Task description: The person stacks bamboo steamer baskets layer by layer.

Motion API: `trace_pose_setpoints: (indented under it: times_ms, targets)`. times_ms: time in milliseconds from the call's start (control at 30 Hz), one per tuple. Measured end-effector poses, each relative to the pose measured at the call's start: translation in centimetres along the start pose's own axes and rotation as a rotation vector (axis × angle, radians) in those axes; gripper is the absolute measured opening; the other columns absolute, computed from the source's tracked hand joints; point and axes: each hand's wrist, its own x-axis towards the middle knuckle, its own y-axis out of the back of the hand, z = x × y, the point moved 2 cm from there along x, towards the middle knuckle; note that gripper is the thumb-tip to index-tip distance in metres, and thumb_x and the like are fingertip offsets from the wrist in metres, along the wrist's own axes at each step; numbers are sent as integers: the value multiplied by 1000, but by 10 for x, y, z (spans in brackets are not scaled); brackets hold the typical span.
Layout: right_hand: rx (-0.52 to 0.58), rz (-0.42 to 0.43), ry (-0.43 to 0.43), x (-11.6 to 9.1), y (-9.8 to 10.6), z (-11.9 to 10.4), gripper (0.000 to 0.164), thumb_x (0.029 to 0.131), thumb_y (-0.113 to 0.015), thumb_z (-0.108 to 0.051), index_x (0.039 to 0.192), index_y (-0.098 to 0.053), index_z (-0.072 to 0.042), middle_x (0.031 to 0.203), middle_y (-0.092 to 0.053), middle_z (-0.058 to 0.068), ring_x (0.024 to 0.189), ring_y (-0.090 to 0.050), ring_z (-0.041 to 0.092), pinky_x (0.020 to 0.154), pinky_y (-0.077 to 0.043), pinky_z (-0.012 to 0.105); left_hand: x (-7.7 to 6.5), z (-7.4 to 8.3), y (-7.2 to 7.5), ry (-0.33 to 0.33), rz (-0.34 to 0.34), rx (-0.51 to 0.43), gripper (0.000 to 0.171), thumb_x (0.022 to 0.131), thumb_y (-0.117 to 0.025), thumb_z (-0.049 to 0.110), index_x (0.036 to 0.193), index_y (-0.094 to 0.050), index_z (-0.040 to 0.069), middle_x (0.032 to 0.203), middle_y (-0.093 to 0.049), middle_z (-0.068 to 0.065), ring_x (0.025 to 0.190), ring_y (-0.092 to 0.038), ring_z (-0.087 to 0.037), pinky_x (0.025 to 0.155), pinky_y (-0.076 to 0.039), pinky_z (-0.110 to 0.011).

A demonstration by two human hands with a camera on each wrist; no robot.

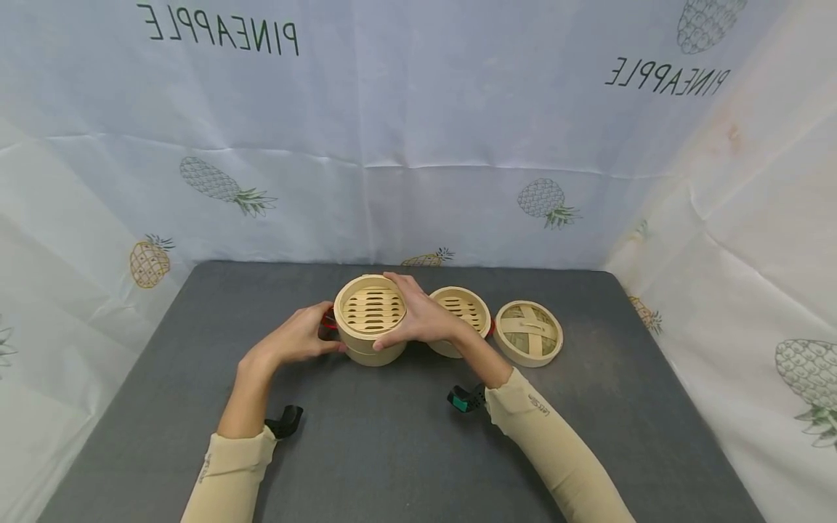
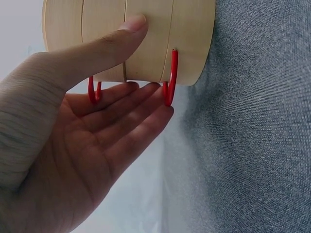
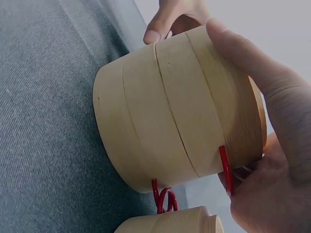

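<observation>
Two round bamboo steamer baskets stand stacked between my hands. The upper basket [image 1: 375,309] shows a slatted floor inside its rim, and the lower basket [image 3: 129,109] rests on the grey table. My left hand [image 1: 296,337] holds the stack's left side, thumb on the wall near the seam and fingers reaching round behind. Red loop handles [image 2: 174,73] stick out on that side, close to the fingers. With my right hand [image 1: 423,314] I grip the upper basket at its right rim, thumb in front and fingers at the back. Another red handle [image 3: 225,170] shows beside that palm.
Just right of the stack stands another slatted bamboo steamer basket [image 1: 466,308], partly hidden by my right hand and forearm. Beyond it lies a woven bamboo lid [image 1: 528,333] with crossed strips. A white pineapple-print cloth [image 1: 418,211] hangs behind the dark table [image 1: 379,450].
</observation>
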Motion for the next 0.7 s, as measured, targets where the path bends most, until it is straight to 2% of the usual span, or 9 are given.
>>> trace_pose_setpoints:
  times_ms: [267,533,633,700]
  targets:
    - [26,-11,5,-3,0,0,139,71,-93,-70,175,-10,-30,173,-24,15,155,-41,35,124,-43,62,-1,3,2,3,1,-4,70,89,-92,24,141,-57,-8,128,-73,-24,117,-73,-39,100,-62,-54]
    - [2,11,19,-7,-2,-5,138,74,-93,-67,176,-10,-25,176,-21,16,160,-36,38,126,-41,64,-2,3,0,1,-2,-7,69,89,-92,23,141,-57,-8,127,-73,-24,117,-73,-39,100,-62,-54]
    - [-22,24,60,-8,-2,-6,141,72,-90,-75,176,-11,-22,178,-19,15,164,-31,38,128,-39,65,-2,2,0,8,-4,-12,69,90,-91,22,142,-57,-8,128,-73,-24,118,-73,-39,101,-62,-54]
    - [-29,32,88,-9,-2,-6,141,72,-91,-74,176,-12,-21,179,-17,14,166,-28,38,129,-38,65,-2,2,-1,12,0,-12,68,90,-91,21,142,-57,-8,129,-73,-23,118,-73,-38,101,-62,-54]
